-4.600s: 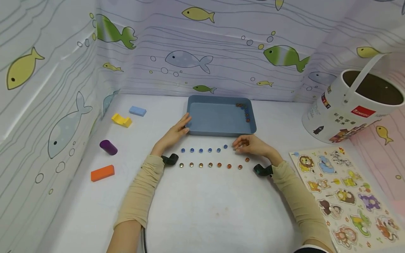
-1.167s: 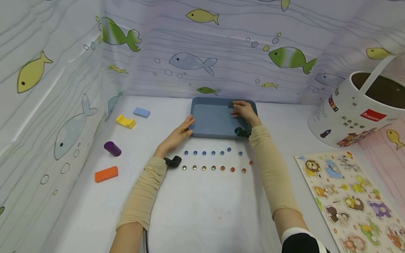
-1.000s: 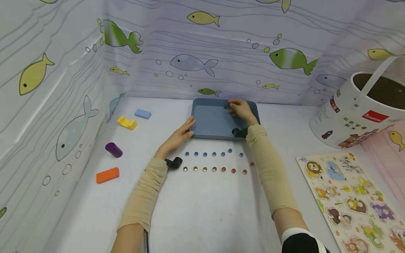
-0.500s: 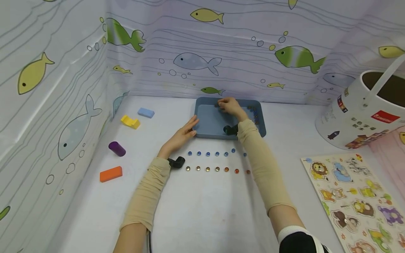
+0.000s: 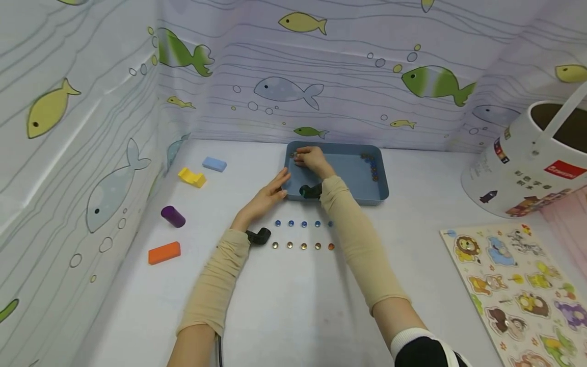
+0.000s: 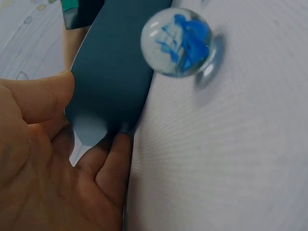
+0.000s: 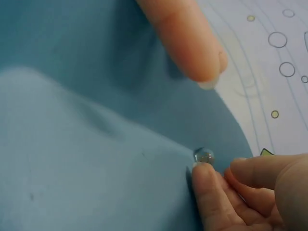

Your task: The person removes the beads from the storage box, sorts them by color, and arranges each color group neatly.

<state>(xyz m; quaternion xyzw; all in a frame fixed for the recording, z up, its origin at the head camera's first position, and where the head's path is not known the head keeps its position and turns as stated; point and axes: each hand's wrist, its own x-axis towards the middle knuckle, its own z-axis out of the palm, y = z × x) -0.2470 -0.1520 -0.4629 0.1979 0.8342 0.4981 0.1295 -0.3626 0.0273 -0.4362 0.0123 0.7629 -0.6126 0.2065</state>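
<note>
Can't tell if right hand (image 5: 313, 160) pinches glass marble (image 7: 204, 156), tray's (image 5: 352, 178) 10-o'clock corner; left hand (image 5: 263, 199) loose, 9-o'clock edge; open floor toward 4.

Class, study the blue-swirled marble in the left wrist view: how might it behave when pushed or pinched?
Being round, the blue-swirled marble would probably roll at a light push. Its glossy surface suggests it could slip from a pinch. Clear like glass, it is likely stiff and perhaps heavy for its size.
</note>
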